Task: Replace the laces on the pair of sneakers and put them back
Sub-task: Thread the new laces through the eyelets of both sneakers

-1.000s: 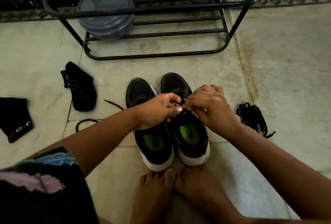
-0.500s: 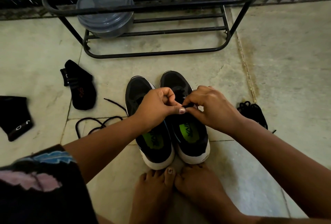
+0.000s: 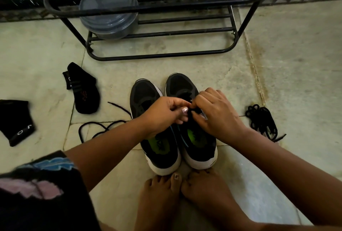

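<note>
Two black sneakers with white soles and green insoles stand side by side on the floor, toes pointing away: the left sneaker point(image 3: 146, 97) and the right sneaker point(image 3: 180, 84). Over the right sneaker's tongue, my left hand point(image 3: 162, 113) and my right hand point(image 3: 217, 114) both pinch a black lace point(image 3: 193, 111) between fingertips. The eyelets under my hands are hidden. A loose black lace point(image 3: 96, 131) trails on the floor to the left of the shoes. Another bundled black lace point(image 3: 262, 121) lies to the right.
A black metal shoe rack point(image 3: 166, 53) stands ahead, with a grey lidded plastic container point(image 3: 109, 12) on its bottom shelf. Two black socks lie at left: one point(image 3: 83, 90) near the rack, one point(image 3: 15, 121) at the frame edge. My bare feet point(image 3: 177, 199) touch the sneakers' heels.
Both hands have stayed over the right sneaker, working the lace; my fingers have shifted slightly and the loose lace on the left floor now shows more of its loop.
</note>
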The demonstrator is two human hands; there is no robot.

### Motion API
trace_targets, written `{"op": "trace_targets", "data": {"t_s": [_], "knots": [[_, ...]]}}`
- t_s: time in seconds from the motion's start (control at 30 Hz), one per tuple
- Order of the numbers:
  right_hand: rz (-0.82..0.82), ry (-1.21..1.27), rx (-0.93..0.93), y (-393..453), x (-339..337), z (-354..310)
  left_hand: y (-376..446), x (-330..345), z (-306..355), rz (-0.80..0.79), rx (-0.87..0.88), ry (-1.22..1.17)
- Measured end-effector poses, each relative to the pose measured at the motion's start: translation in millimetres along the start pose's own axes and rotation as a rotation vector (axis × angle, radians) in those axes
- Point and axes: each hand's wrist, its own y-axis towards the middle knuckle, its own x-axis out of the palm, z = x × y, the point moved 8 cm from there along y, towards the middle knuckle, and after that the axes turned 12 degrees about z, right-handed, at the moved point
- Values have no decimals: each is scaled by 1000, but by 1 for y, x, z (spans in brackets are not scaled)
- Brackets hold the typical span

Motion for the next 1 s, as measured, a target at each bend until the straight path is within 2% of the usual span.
{"op": "trace_targets", "data": {"t_s": [0.13,0.33,0.4,0.47,0.57,0.77,1.0], "knots": [[55,41,49,-3,-6,6,1,0,-3,-15,-4,41],[120,32,29,3,-17,13,1,0,4,-10,70,307],[92,19,-30,6,-17,13,1,-2,12,16,149,476],[54,-3,-54,9,-17,15,1,-6,22,60,298,765],[0,-9,24,6,-16,31,3,-23,29,144,424,1039],[-84,86,186,-14,-9,43,0,-40,19,150,378,1087],[-102,193,492,-29,-4,52,0,-44,12,178,245,1059]]}}
